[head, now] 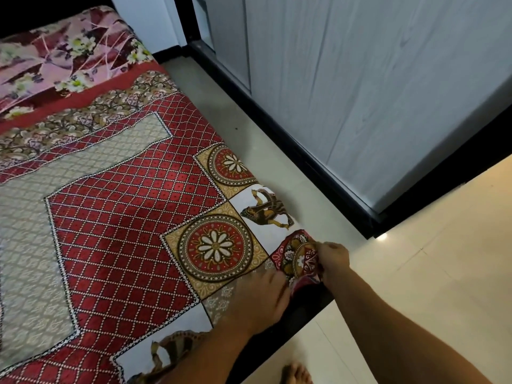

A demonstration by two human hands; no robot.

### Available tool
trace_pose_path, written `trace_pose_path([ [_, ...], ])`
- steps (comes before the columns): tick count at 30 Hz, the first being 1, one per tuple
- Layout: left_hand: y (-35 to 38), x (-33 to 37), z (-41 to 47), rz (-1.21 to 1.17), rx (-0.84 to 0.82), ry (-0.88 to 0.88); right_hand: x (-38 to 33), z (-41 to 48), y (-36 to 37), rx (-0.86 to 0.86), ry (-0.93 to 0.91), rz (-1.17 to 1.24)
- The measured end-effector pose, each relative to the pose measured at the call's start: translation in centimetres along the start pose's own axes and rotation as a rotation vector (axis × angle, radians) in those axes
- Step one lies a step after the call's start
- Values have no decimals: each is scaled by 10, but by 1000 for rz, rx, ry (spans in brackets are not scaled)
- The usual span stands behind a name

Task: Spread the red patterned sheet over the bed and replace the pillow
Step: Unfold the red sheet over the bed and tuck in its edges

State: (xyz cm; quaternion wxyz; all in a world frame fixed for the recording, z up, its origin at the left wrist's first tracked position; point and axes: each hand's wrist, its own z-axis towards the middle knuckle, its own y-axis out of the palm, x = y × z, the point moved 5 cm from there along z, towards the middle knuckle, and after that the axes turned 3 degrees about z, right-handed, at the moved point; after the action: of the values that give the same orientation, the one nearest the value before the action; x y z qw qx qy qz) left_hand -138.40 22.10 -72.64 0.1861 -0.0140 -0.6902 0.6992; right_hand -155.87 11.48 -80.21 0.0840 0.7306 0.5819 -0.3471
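Beside a grey wood-grain wardrobe (pixel 360 92), a red patterned sheet with diamond lattice and flower medallions (pixel 124 217) is lying spread over the bed, meeting pink floral bedding (pixel 69 56) at the far end. The right hand (pixel 333 260) is gripping the sheet's bunched near corner with curled fingers. The left hand (pixel 257 297) is resting on the sheet just beside it, its grip unclear. Cream floor tiles (pixel 429 259) are gleaming alongside.

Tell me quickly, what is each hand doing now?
Left hand: open, fingers pressing the red patterned sheet beside its corner.
Right hand: closed, pinching the sheet's corner.
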Motion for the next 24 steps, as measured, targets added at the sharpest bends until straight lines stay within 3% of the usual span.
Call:
trace_pose_path([
  [2, -10, -17, -1, -38, 52, -166, -1, -3, -10, 125, -114, 18],
  [4, -12, -37, -10, 30, -19, -292, 0, -11, -18, 197, -169, -13],
  [7, -4, -50, -30, 59, -173, -280, -1, -19, -14, 160, -203, -329],
  [9, -5, -53, -35, 19, -175, -229, -9, -34, -5, 196, -232, -510],
  [13, -28, -63, -41, -16, -24, -203, -41, -93, 22, 322, -706, -688],
  [17, -48, -91, -61, 61, -80, -269, -41, -150, 53, 149, -899, -766],
  [20, -62, -110, -94, 130, -177, -196, -17, -189, 72, 73, -985, -885],
  [24, -73, -130, -146, 239, -340, -92, 25, -229, 84, 26, -952, -914],
])
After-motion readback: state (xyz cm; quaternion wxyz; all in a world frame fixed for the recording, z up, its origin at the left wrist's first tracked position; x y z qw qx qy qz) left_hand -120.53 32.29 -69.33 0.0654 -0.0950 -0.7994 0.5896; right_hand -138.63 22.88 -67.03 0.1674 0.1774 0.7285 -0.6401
